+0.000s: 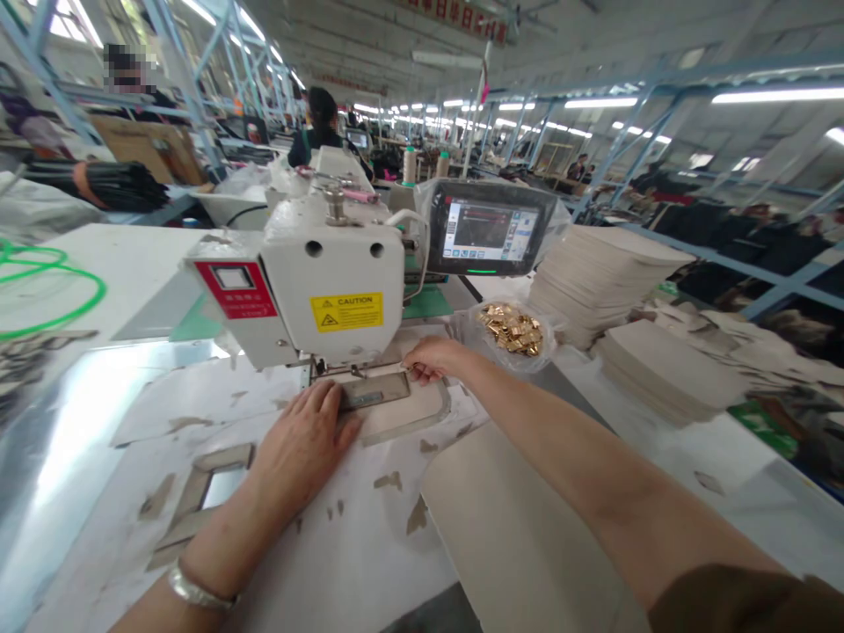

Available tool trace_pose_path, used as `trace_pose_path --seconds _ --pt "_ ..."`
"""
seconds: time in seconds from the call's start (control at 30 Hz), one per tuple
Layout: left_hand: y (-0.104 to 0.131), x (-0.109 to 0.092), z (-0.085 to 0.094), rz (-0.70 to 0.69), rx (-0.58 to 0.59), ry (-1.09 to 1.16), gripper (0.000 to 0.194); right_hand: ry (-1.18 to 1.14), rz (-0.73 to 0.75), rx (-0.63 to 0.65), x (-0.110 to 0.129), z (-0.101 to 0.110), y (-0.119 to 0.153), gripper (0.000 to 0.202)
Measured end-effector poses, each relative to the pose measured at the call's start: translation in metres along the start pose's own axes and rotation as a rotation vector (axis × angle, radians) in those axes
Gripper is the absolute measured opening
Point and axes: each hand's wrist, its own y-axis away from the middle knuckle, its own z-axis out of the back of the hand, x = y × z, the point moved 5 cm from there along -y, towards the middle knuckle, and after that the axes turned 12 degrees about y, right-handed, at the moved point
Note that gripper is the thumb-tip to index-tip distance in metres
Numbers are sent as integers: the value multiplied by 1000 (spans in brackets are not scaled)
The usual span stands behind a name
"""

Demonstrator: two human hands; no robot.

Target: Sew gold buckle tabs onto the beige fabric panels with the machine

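Observation:
Under the head of a white sewing machine (336,281) lies a pale plate with a rounded right end (422,406), and a metal frame piece (375,390) rests on it. My left hand (307,440) lies with fingers spread, its fingertips at the left end of the frame piece. At the right end, the fingers of my right hand (430,359) are pinched together; what they hold, if anything, is too small to make out. A large beige panel (520,536) lies below my right forearm.
Gold metal pieces fill a plastic-lined bowl (511,330) right of the machine, below a screen (491,230). Beige panels are stacked (593,272) at the right. A rectangular frame (188,501) lies at the left. Green tubing (92,303) is far left. A person (320,132) sits behind.

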Motion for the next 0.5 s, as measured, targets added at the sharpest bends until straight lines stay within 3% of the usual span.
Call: trace_pose_path --seconds 0.23,0.5 --pt "2 -18 -18 -46 46 33 52 11 -39 -50 -22 20 3 18" --pt "2 -42 -27 -134 15 91 50 -43 -20 -127 -48 42 10 14"
